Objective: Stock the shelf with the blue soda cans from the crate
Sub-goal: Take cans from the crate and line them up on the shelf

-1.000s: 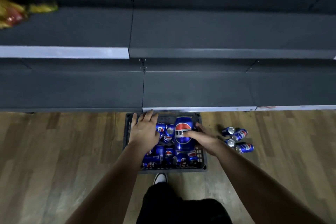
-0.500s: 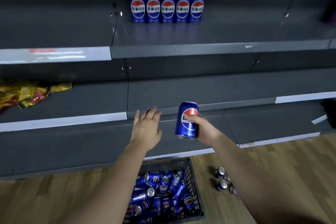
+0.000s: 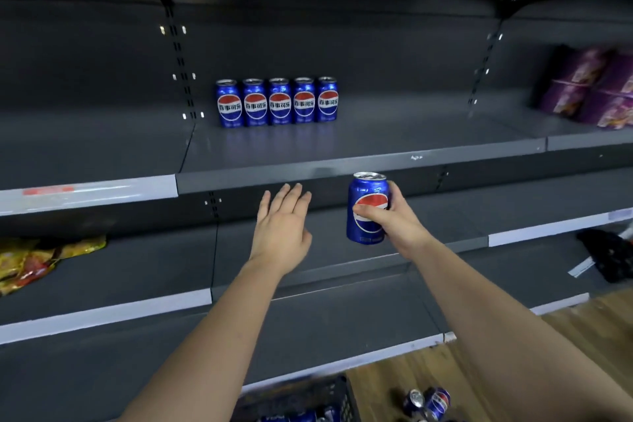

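Blue can (image 3: 367,191) upright — clasped in right grip (image 3: 394,220).

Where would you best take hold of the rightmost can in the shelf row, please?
I'd grip the rightmost can round its mid-body, coming from the front right: it stands upright with its right side free, while the neighbouring can crowds its left.
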`<state>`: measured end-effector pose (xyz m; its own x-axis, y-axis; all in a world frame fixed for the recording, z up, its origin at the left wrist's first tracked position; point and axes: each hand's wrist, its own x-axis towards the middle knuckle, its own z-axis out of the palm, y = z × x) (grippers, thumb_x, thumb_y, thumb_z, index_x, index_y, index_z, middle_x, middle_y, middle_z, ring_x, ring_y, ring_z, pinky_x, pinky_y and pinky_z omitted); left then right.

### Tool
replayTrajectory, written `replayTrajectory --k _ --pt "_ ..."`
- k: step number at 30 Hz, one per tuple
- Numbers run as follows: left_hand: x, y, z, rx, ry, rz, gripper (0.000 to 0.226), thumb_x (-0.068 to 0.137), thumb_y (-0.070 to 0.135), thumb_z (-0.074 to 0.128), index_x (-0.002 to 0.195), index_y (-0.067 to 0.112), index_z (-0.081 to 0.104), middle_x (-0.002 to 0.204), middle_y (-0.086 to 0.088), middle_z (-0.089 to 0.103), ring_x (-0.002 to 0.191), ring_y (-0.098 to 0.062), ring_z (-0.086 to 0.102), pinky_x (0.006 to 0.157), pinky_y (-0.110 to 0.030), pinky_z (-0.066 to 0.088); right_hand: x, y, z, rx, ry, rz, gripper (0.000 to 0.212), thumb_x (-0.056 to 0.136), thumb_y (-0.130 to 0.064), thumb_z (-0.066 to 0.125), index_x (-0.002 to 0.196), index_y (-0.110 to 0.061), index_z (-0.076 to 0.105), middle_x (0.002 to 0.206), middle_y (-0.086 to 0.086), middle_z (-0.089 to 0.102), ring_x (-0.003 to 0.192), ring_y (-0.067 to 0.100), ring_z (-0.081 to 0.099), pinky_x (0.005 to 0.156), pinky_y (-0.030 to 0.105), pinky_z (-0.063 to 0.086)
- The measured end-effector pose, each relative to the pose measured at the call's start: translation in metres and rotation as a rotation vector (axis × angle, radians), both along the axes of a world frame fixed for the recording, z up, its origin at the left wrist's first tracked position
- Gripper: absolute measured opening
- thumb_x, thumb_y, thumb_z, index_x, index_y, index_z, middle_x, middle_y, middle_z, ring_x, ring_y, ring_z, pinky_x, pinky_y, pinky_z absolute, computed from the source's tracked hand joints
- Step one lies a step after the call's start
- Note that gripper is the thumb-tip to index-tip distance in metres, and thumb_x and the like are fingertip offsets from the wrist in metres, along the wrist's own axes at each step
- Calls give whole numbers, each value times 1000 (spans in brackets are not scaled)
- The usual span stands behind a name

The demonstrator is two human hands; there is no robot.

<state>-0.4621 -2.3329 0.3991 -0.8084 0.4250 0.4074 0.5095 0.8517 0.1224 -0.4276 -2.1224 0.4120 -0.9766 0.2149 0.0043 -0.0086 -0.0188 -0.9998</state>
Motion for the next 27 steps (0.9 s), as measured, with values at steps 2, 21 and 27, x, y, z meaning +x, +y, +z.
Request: replayTrajectory --k 2,21,27 --pt "-13 13 10 7 23 7 66 89 21 49 150 19 25 159 1 17 148 -18 8 120 -40 -5 -15 15 14 12 54 -4 68 59 -22 82 120 -21 51 104 0 69 90 13 67 78 27 52" --pt "-143 121 40 -19 1 138 54 101 43 27 151 23 25 159 4 18 147 -13 9 120 -39 -5 -187 139 63 177 186 -41 62 63 -16 89 112 -20 52 105 1 69 93 16 68 86 34 55" --pt "-172 139 43 -40 -34 172 56 99 49 23 150 26 25 158 4 20 147 -13 11 120 -41 -4 -227 164 55 221 159 -47 63 61 -19 91 110 -21 52 104 0 70 95 18 68 87 34 54"
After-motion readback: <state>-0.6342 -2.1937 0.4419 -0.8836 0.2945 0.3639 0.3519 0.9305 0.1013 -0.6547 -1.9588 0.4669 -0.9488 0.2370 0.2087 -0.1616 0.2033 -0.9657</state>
